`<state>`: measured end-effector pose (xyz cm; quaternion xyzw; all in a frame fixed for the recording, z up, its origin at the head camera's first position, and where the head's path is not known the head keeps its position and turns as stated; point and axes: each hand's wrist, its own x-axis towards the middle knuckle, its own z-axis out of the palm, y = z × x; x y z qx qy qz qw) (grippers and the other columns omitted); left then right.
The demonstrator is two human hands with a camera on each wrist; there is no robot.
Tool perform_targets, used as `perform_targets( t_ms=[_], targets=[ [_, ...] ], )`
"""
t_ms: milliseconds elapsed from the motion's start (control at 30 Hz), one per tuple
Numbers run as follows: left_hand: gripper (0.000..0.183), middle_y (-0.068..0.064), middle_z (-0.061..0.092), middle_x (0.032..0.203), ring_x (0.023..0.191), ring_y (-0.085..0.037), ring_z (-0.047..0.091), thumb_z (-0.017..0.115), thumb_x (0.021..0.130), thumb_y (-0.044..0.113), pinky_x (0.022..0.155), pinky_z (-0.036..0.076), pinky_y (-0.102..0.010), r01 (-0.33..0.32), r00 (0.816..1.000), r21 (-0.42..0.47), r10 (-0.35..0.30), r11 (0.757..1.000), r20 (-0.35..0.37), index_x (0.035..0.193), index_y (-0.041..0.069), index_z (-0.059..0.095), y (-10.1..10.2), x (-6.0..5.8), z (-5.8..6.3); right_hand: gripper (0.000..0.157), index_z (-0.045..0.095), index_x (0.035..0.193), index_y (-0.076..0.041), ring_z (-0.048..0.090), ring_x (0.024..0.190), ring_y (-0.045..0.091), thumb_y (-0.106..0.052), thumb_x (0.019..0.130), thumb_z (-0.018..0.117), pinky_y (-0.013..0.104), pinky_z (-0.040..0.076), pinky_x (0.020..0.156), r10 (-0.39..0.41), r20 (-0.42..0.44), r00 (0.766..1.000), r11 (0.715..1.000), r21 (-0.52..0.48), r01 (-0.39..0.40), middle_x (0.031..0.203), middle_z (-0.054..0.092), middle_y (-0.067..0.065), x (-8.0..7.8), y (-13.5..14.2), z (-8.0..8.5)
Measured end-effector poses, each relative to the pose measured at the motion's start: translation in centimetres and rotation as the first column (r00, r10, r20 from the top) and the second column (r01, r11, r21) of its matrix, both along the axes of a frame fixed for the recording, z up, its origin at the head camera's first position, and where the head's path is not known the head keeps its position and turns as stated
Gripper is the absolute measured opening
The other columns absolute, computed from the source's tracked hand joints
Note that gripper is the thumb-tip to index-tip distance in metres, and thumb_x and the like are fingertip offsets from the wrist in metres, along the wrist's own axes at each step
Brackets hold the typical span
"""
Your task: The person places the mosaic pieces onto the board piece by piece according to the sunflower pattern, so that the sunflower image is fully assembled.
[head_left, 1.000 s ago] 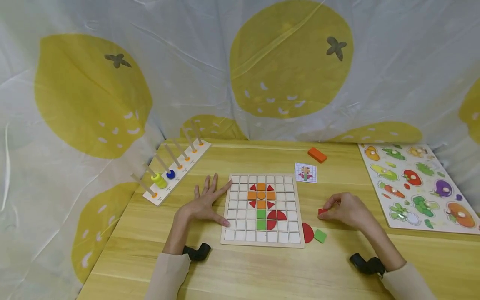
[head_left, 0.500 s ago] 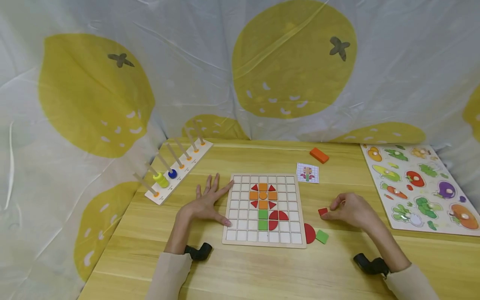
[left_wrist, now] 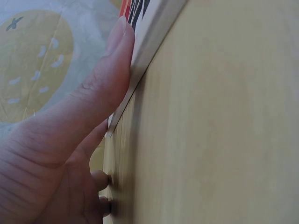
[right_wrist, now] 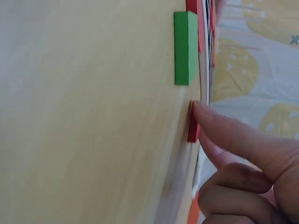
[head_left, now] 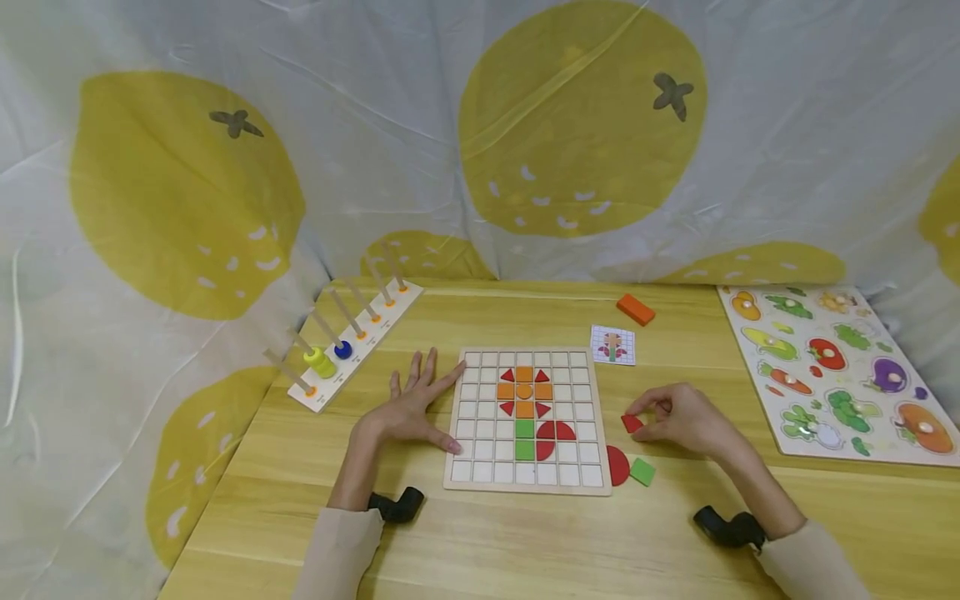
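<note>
My left hand (head_left: 405, 417) lies at the left edge of the wooden grid board (head_left: 525, 489), fingers spread and straight. Its thumb (left_wrist: 100, 79) touches the board's side, and the index fingertip reaches the upper left corner. On the board, orange, green and red pieces form a flower-like pattern, with a red quarter-circle piece (head_left: 545, 450) beside the lower green square. To the board's right, my right hand (head_left: 686, 417) pinches a small red piece (head_left: 631, 423) between thumb and index finger, close over the table. The other right fingers are curled, as the right wrist view shows.
Near the board's lower right corner lie a rounded red piece (head_left: 618, 467) and a green square (head_left: 642, 472). A pattern card (head_left: 612, 345) and an orange block (head_left: 636, 309) sit behind. A peg stand (head_left: 352, 350) is at left, a vegetable puzzle (head_left: 840, 375) at right.
My right hand has shifted slightly left towards the board, and the red piece has moved and turned with it. The left hand stays in place on the board's edge.
</note>
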<state>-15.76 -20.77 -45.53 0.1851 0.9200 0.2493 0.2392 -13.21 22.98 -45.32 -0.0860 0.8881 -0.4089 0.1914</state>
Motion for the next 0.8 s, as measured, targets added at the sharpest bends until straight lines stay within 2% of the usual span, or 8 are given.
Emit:
perform_targets(
  t_ms=[200, 333, 467, 600, 800],
  targets=[
    [0.128, -0.022, -0.027, 0.169, 0.154, -0.045, -0.032, 0.092, 0.071, 0.051, 0.117, -0.021, -0.075, -0.003, 1.0, 0.002, 0.003, 1.0, -0.005, 0.168, 0.03, 0.011, 0.0, 0.0, -0.1, 0.021, 0.079, 0.098, -0.007, 0.037, 0.059, 0.011, -0.016, 0.082, 0.088, 0.024, 0.028, 0.054, -0.014, 0.01, 1.0, 0.999, 0.029, 0.013, 0.063, 0.04, -0.004, -0.4, -0.7, 0.0],
    [0.128, -0.022, -0.027, 0.169, 0.154, -0.045, -0.031, 0.092, 0.071, 0.051, 0.117, -0.021, -0.075, -0.005, 1.0, 0.001, 0.005, 1.0, -0.002, 0.168, 0.029, 0.011, -0.1, 0.1, -0.2, 0.021, 0.079, 0.099, -0.007, 0.036, 0.061, 0.013, -0.019, 0.084, 0.086, 0.025, 0.028, 0.054, -0.012, 0.001, 1.0, 1.0, 0.003, 0.012, 0.064, 0.039, -0.002, -0.4, -2.2, 0.9],
    [0.128, -0.022, -0.027, 0.169, 0.154, -0.045, -0.032, 0.092, 0.071, 0.051, 0.117, -0.021, -0.075, -0.01, 1.0, -0.007, 0.01, 1.0, 0.002, 0.168, 0.03, 0.011, -0.2, 0.2, -0.1, 0.019, 0.079, 0.099, -0.008, 0.032, 0.059, 0.014, -0.018, 0.084, 0.086, 0.025, 0.026, 0.053, 0.001, 0.002, 1.0, 0.999, -0.055, -0.001, 0.063, 0.034, -0.002, -0.3, -6.3, 1.9],
    [0.127, -0.022, -0.027, 0.169, 0.154, -0.045, -0.031, 0.092, 0.071, 0.051, 0.117, -0.021, -0.075, -0.01, 1.0, -0.01, 0.01, 1.0, -0.009, 0.168, 0.03, 0.012, -0.3, 0.3, -0.2, 0.018, 0.078, 0.095, -0.008, 0.031, 0.054, 0.013, -0.017, 0.082, 0.087, 0.023, 0.024, 0.05, 0.023, 0.022, 0.999, 0.996, -0.085, -0.021, 0.057, 0.035, -0.003, -0.2, -11.1, 2.1],
    [0.126, -0.023, -0.026, 0.169, 0.154, -0.046, -0.03, 0.092, 0.072, 0.05, 0.116, -0.02, -0.076, -0.006, 1.0, 0.004, 0.006, 1.0, -0.018, 0.168, 0.029, 0.012, -0.1, 0.2, -0.2, 0.018, 0.074, 0.086, -0.01, 0.041, 0.057, 0.013, -0.016, 0.079, 0.09, 0.023, 0.03, 0.052, 0.027, -0.007, 1.0, 0.999, -0.033, -0.027, 0.063, 0.047, -0.002, -0.2, -15.6, 1.4]
  ],
)
